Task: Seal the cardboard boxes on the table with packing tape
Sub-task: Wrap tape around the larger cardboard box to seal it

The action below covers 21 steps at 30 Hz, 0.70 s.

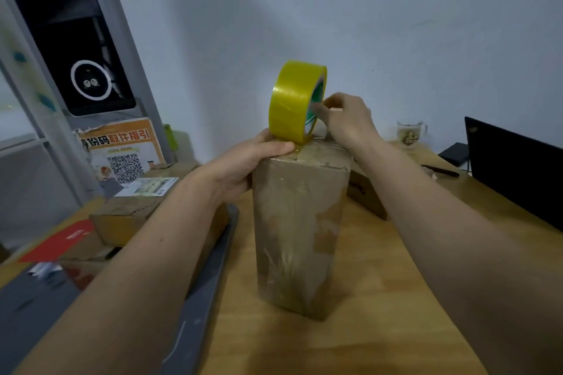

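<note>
Left hand (243, 161) grips the box (300, 222) top; right hand (344, 120) seemingly pinches the tape roll (294, 100) upright

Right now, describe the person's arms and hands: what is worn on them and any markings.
Both forearms are bare, with no sleeve in view. The left hand and right hand wear no gloves; no watch, bracelet or ring shows. A few small dark spots dot the left forearm.

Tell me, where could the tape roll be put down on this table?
Bare wood shows on the table right of the tall box, nearer than the laptop. The left is crowded with a flat box, a red card and a grey case.
</note>
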Motion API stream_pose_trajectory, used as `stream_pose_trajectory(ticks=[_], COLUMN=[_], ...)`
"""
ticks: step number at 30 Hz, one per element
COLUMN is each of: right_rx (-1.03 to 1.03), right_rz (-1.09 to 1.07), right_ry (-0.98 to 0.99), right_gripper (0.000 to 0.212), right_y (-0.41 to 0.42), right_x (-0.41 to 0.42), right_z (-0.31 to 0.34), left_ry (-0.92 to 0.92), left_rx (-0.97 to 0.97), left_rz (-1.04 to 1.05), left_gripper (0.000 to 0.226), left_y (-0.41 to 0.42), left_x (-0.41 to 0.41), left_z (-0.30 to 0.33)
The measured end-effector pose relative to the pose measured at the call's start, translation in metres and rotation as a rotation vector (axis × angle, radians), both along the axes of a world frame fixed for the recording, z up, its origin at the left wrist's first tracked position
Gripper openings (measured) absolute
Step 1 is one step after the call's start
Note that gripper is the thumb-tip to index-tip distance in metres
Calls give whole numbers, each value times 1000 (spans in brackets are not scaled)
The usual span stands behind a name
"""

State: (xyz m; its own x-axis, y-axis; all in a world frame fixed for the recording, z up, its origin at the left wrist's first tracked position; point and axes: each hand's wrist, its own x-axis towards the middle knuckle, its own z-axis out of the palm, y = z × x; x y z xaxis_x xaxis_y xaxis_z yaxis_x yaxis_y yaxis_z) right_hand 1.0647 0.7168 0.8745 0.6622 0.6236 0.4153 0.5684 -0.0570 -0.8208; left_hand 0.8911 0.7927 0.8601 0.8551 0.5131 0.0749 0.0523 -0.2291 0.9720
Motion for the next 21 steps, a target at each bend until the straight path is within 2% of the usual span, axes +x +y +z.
stream_pose_trajectory(ticks=[2,4,6,9,11,12,15,17,19,21], right_rx=[-42,35,133,274,380,434,561,638,616,446], right_rz=[-42,20,81,87,146,179,247,310,334,290], right_ry=[102,356,564,688,770,818,991,1154,1247,1276], right_gripper=[52,74,82,91,84,74,28,22,22,18], right_y=[-6,-13,-22,-31,-36,-38,-38,-40,-46,-57], right_x=[-1,-1,-3,-1,1,1,0,0,4,8], right_z=[-6,-14,-22,-33,-43,-50,-79,-103,-129,-153], left_ry=[-29,-40,-33,28,93,136,328,531,679,775], left_rx=[-28,-16,20,119,246,322,574,847,1076,1140], left_rz=[-15,-3,11,-13,-43,-56,-67,-101,-112,-123], left_gripper=[44,31,23,24,33,39,72,91,86,76], left_y=[-2,-5,-10,-20,-29,-36,-55,-68,-81,-89], left_x=[3,9,13,19,27,32,57,80,98,109], left_z=[3,4,7,19,29,33,41,37,16,-12])
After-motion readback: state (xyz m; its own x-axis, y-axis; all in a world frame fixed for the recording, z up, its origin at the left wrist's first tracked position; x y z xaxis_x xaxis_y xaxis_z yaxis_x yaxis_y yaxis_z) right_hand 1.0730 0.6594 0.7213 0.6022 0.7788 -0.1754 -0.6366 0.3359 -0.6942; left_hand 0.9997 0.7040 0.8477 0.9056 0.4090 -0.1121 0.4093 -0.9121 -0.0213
